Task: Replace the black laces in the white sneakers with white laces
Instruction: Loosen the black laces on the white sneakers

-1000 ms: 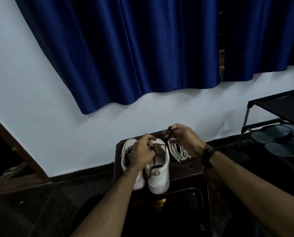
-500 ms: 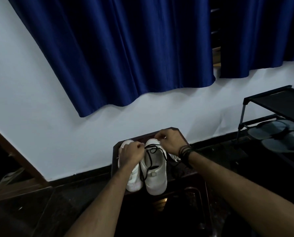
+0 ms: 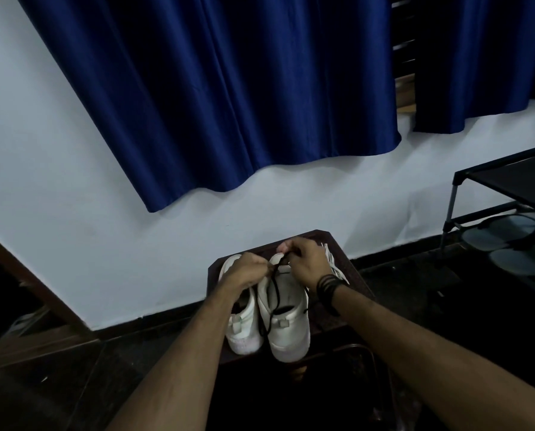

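Head view, the only one we've got: two white sneakers [image 3: 267, 309] sit side by side on a small dark tabletop [image 3: 351, 276] against the wall, heels toward the camera. The left hand [image 3: 244, 270] has its fingers curled and pinching the black lace [image 3: 272, 301] near the toe end of the right-hand shoe; the right hand [image 3: 305, 259] is curled too, pinching the same lace just beside it. Loose black cord trails down over the tongue and spills past the heel. The white laces [image 3: 333, 261] lie bunched just behind the right hand, partly hidden by it. My read — the black lace is being worked out of the upper eyelets, with plenty left to do. That lace looks thin, limp and light, so it should slide freely; best taken close to the eyelet, or at the stiff tip, and drawn straight out. The shoe is light enough to shift on the tabletop, so one hand may need to steady it. A blue curtain [image 3: 229, 88] hangs above, and a rack [image 3: 509, 169] with sandals stands at right.
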The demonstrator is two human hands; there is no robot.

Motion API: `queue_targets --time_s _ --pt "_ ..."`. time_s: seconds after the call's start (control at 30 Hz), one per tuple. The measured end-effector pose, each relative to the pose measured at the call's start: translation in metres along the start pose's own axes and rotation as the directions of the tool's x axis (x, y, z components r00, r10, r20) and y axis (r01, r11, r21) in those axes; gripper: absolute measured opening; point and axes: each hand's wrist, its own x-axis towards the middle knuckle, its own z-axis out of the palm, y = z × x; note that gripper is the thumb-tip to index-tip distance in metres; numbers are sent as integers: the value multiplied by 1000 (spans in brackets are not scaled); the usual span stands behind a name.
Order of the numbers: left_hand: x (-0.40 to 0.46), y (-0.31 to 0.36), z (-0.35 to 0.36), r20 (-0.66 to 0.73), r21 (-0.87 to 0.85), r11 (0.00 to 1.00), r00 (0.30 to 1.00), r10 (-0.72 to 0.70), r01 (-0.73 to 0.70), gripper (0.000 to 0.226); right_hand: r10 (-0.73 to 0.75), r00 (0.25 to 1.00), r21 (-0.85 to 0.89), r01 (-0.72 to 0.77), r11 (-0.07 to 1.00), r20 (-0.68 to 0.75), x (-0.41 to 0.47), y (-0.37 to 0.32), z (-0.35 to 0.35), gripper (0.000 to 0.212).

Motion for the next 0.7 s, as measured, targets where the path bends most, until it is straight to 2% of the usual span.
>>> queue_targets --time_s 0.1,0.17,0.3,0.4,0.47,0.6,0.7 --pt "0 -2 -1 -16 -43 999 999 32 -33 6 75 997 132 -70 989 -28 8 -4 -4 37" --pt "-1 -1 -2 -94 -93 996 996 10 -19 11 104 994 105 -108 989 40 9 -9 -4 37" --pt "5 -1 -8 -191 -483 875 978 -77 -26 17 128 978 -201 -94 975 163 -1 -8 -3 18" --pt "3 10 -28 -355 -530 841 928 -109 -104 16 73 974 -365 11 931 216 -8 -4 1 34" --pt "-6 30 -49 -428 -538 816 903 -46 -213 19 77 968 -379 20 925 239 -9 -2 7 39" --pt "-35 82 -87 -491 -508 757 860 137 -410 14 95 974 -327 -23 945 206 -6 -7 11 45" --pt "-56 113 -92 -473 -508 663 821 319 -550 11 66 984 -316 -11 949 164 -1 -15 10 26"
